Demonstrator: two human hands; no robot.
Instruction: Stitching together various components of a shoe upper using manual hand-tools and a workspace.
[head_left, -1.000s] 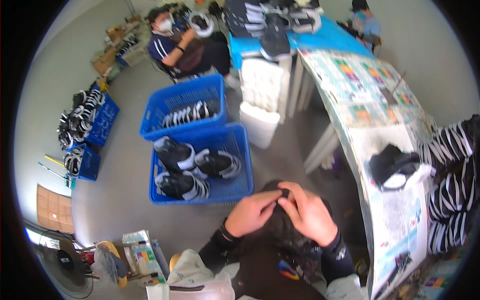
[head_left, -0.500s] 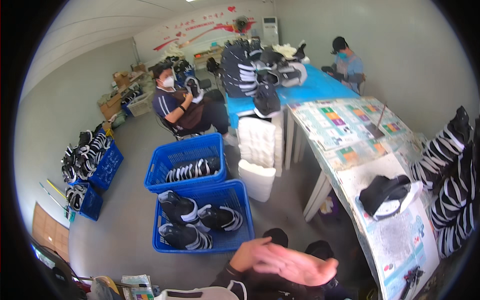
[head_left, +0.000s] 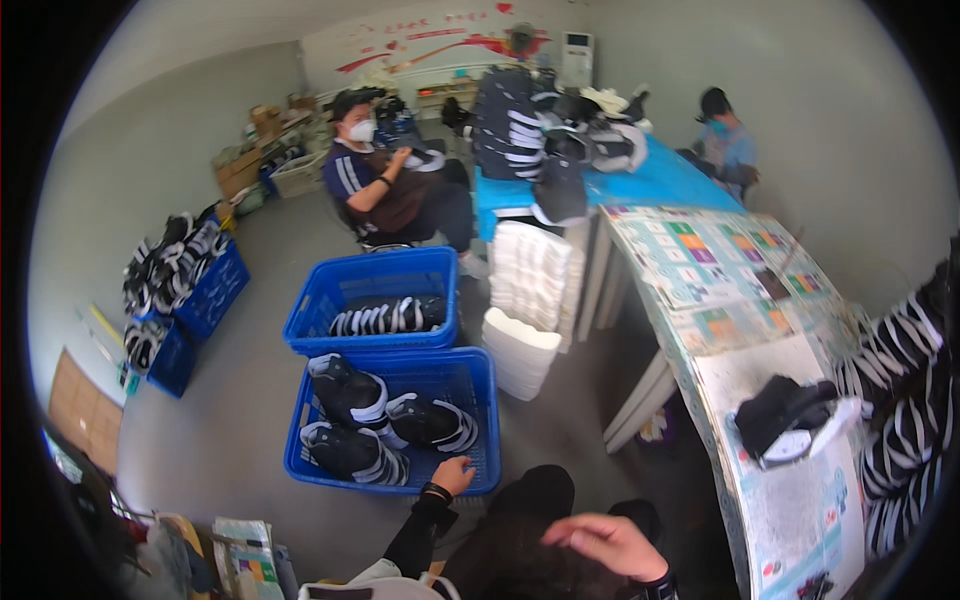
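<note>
My left hand (head_left: pixel 455 477) rests on the front rim of the near blue crate (head_left: pixel 480 400), fingers loose, gripping nothing that I can see. Three black and white shoes (head_left: pixel 385 420) lie in that crate. My right hand (head_left: pixel 605 540) hangs open over my dark lap, and it holds nothing. My arms are cut off at the bottom edge.

A second blue crate (head_left: pixel 370 285) behind holds striped shoes, partly hidden by its wall. White stacked trays (head_left: pixel 530 290) stand beside the bench (head_left: pixel 790 510). A black shoe (head_left: pixel 790 415) lies on the bench's paper. Red shapes (head_left: pixel 420 45) on the far wall are too small to read.
</note>
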